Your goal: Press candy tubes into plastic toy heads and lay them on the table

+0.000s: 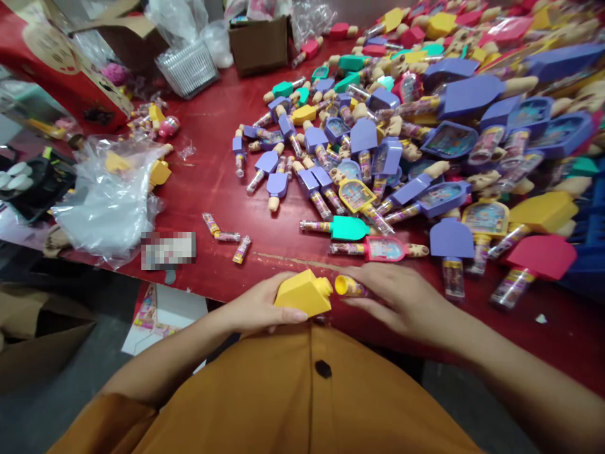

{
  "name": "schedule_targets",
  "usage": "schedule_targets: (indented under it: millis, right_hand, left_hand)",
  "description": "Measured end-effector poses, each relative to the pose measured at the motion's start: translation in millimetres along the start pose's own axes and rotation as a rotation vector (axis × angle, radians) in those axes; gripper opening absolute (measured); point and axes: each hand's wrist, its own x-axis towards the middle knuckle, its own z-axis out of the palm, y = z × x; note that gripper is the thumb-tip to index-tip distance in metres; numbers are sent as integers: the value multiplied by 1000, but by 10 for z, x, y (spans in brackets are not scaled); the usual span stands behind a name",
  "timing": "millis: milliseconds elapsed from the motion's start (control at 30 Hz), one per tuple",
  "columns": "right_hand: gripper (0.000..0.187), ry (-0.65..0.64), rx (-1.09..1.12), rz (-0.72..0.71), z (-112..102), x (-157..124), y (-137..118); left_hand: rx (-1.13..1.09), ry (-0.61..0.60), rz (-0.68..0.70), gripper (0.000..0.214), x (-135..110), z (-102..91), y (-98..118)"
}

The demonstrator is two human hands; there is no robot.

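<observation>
My left hand [265, 302] is closed round a yellow plastic toy body [302, 293] whose stepped neck points right. Close to that neck, my right hand [397, 296] grips a small candy tube [352, 287] with its round yellow end facing the toy body. A narrow gap separates the two pieces. Just beyond my hands lie a pink toy [385, 249] and a green toy [348, 227], both with clear tubes attached. Several loose candy tubes [242, 250] rest on the red table [212, 170] to the left.
Purple, yellow, pink and green toys [363, 135] are heaped across the back and right. A clear plastic bag [108, 208] lies at left, near a red box [70, 63]. Behind stand a brown cardboard box [262, 47] and a stack of clear tubes [186, 66]. A blue crate [588, 252] borders the right.
</observation>
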Motion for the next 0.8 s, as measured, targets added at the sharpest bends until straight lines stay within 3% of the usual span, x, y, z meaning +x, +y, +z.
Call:
schedule_targets:
  millis: [100,233,400,600,800]
  right_hand:
    - [22,-57,-227,-187,-77,-22,42]
    - [23,-57,-280,-359,-61,9,-23]
    - [28,-130,-169,-349,-19,-96,-215]
    - [29,-344,94,-56,128,-302,-350]
    - [44,-726,838,569,300,-265,-247]
  left_hand:
    - [107,-58,-21,52,1,17,19]
    - [397,-14,41,39,-27,96,78]
    - [586,-3,33,37,-136,279,33]
    - [705,10,53,30,-213,426,-138]
    - [928,-29,34,28,-167,403,-160]
